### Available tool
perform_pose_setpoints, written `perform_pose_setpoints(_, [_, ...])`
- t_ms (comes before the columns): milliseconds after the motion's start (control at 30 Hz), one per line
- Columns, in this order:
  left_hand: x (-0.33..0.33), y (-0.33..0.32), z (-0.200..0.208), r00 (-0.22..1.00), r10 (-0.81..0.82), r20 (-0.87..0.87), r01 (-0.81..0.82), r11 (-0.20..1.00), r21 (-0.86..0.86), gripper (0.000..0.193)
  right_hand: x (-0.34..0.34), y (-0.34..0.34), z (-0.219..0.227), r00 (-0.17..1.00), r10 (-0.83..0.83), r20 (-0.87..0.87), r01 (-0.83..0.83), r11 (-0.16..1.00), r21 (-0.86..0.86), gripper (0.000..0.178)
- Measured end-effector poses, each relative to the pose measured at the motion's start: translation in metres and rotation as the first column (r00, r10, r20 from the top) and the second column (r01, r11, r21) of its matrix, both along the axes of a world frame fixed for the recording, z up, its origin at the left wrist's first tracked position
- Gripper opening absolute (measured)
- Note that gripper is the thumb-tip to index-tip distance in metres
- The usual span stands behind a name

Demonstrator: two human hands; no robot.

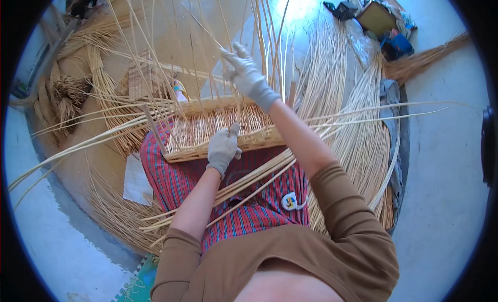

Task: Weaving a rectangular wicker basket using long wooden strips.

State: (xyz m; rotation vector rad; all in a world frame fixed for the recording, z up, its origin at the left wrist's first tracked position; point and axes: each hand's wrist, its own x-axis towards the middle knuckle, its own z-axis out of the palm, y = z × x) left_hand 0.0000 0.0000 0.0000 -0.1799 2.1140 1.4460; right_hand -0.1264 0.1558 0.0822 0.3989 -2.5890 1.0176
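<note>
A shallow rectangular wicker basket (249, 141) rests across my lap, with tall thin rods (264, 32) standing up from its far side. My left hand (223, 148), in a pale work glove, is closed on the near rim, fingers over the edge. My right hand (246, 73), also gloved, is raised above the far rim among the uprights. A slanting rod (205, 28) runs into its fingertips, which appear closed on it. Loose rods (259, 172) lie across my lap in front of the basket.
Large bundles of pale rods (358, 131) lie on the floor at right, and more bundles (101, 68) at left. A white tape measure (290, 201) sits on the striped cloth (249, 216) over my lap. Assorted bags and boxes (376, 19) stand at the far right.
</note>
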Motion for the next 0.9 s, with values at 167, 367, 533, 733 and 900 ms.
perform_pose_setpoints(167, [-0.003,0.003,0.013,0.997,0.023,0.079,-0.022,1.000,-0.015,0.055,-0.015,-0.060,-0.003,0.953,-0.302,-0.033,0.170,0.619,-0.767,0.045])
perform_pose_setpoints(367, [-0.005,0.003,0.004,0.999,0.031,-0.005,-0.031,0.997,0.077,0.043,0.145,0.065,-0.047,0.939,-0.319,-0.129,0.148,0.711,-0.687,0.038])
perform_pose_setpoints(533, [-0.016,-0.002,0.013,0.995,0.053,0.084,-0.078,0.943,0.324,0.042,0.169,0.078,-0.054,0.953,-0.284,0.102,0.119,0.044,-0.992,0.051])
perform_pose_setpoints(733, [-0.035,0.030,0.030,0.983,0.178,0.054,-0.183,0.977,0.112,0.047,0.200,0.031,-0.031,0.956,-0.291,-0.024,0.046,0.228,-0.972,0.049])
perform_pose_setpoints(900, [-0.021,0.025,0.041,0.835,0.517,-0.188,-0.364,0.775,0.517,0.029,0.207,0.073,-0.033,0.916,-0.383,0.120,0.232,0.259,-0.938,0.043])
